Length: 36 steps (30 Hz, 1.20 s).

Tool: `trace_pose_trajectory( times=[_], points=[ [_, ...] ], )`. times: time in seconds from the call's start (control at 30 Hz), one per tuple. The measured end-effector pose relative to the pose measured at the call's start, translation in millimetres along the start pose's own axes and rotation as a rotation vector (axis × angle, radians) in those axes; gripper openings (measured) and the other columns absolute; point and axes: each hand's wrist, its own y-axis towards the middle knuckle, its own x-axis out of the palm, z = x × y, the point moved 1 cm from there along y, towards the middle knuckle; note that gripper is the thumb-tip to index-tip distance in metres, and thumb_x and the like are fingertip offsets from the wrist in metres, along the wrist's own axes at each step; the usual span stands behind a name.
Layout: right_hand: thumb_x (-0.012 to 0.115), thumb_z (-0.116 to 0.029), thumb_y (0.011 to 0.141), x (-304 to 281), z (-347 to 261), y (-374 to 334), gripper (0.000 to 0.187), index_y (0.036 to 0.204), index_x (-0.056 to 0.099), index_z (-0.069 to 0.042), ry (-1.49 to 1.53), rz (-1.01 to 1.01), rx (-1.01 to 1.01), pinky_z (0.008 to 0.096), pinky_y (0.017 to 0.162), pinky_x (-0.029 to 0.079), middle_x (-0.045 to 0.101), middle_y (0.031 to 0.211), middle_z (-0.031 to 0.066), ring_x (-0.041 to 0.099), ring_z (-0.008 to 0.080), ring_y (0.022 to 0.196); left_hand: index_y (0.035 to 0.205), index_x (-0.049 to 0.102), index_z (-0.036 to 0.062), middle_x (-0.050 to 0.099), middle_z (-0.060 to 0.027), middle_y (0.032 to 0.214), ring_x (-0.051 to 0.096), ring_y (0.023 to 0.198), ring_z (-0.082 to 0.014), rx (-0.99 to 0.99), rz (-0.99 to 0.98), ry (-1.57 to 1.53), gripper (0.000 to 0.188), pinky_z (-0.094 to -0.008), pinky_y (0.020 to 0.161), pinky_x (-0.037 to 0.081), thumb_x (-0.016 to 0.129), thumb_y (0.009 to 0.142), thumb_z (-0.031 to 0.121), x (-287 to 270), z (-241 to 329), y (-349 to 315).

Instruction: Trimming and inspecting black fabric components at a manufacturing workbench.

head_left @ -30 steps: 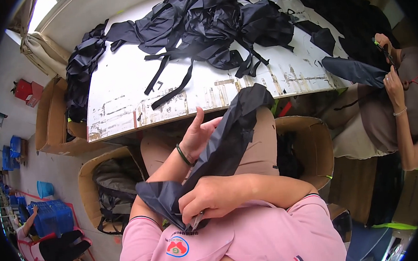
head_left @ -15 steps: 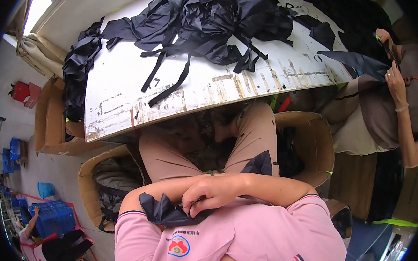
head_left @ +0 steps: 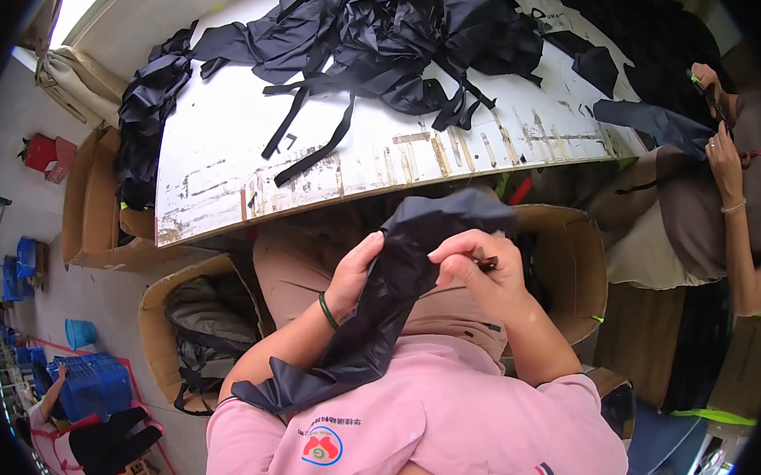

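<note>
Clock read about the centre of view, 12 at top. Black fabric piece [head_left: 365,327] lies slantwise over the seated person's lap: upper end towards 2–3, edge blurred; lower end between 7 and 8, against the pink shirt [head_left: 465,435] near the left sleeve. Left hand [head_left: 348,279], just off centre towards 7–8, has its thumb along the fabric's near-left edge; its fingers pass out of sight behind the cloth, so how far they close, and how firmly they grip, cannot be told. Green bangle [head_left: 327,311] at that wrist. Right hand [head_left: 496,280], towards 4, is mostly closed, thumb and forefinger nearly meeting beside the fabric; a small dark object [head_left: 487,263] is held within the curled fingers, kind unclear. At 12, a white worn table [head_left: 216,161] bears a heap of black fabric [head_left: 375,39], loose straps [head_left: 326,149] trailing towards the person. Cardboard boxes flank the knees: left box [head_left: 152,311] between 8 and 9, right box [head_left: 587,267] between 3 and 4. Between 2 and 3, a co-worker's hands [head_left: 725,160] work at dark cloth [head_left: 659,125].
</note>
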Motion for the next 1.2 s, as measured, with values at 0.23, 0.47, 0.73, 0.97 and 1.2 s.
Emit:
trace_pose_trajectory(
  times=[0.23,0.47,0.73,0.97,1.2],
  points=[
    [0.062,-0.024,0.094,-5.4,63.0,16.6,0.033,0.118,0.059,-0.003,0.141,0.311,0.144,0.0172,0.041,0.027,0.066,0.089,0.0041,0.037,-0.0003,0.046,0.134,0.046,-0.0021,0.053,-0.0149,0.134,0.053,0.121,-0.0265,0.130,-0.154,-0.397,0.041,-0.0402,0.107,0.041,0.036,0.103,0.023,-8.4,41.0,-0.5],
    [0.073,-0.013,0.085,-2.5,34.3,55.3,0.018,0.096,0.059,-0.007,0.361,0.081,0.285,0.0199,0.042,0.026,0.047,0.063,-0.0083,0.038,0.0008,0.047,0.135,0.045,-0.0011,0.053,-0.0150,0.134,0.054,0.120,-0.0271,0.167,-0.263,-0.276,0.043,-0.0396,0.106,0.041,0.037,0.103,0.026,47.8,79.5,-15.1],
    [0.081,-0.008,0.075,-23.9,-7.1,76.9,0.022,0.081,0.060,-0.010,0.166,0.215,0.058,0.0175,0.052,0.030,0.046,0.063,-0.0111,0.038,-0.0003,0.057,0.101,0.061,0.0039,0.067,-0.0063,0.100,0.063,0.093,-0.0118,0.663,-0.108,0.235,0.009,-0.0247,0.084,0.049,0.057,0.095,0.009,43.8,153.1,-12.1],
    [0.083,-0.010,0.074,1.9,-0.7,73.4,0.024,0.076,0.059,-0.009,0.203,0.190,0.141,0.0184,0.054,0.031,0.044,0.063,-0.0110,0.036,0.0006,0.058,0.108,0.052,0.0013,0.060,-0.0096,0.100,0.057,0.096,-0.0178,1.437,0.344,0.955,0.023,-0.0290,0.084,0.046,0.060,0.086,0.000,58.2,145.7,-26.3],
    [0.078,-0.006,0.077,17.3,14.4,59.6,0.014,0.084,0.066,-0.007,0.295,0.072,0.154,0.0189,0.055,0.033,0.054,0.067,-0.0087,0.041,0.0003,0.060,0.105,0.059,0.0056,0.065,-0.0079,0.099,0.062,0.098,-0.0267,0.961,-0.184,1.573,0.039,-0.0499,0.106,0.033,0.078,0.076,0.024,80.6,111.4,-38.4]
  ],
)
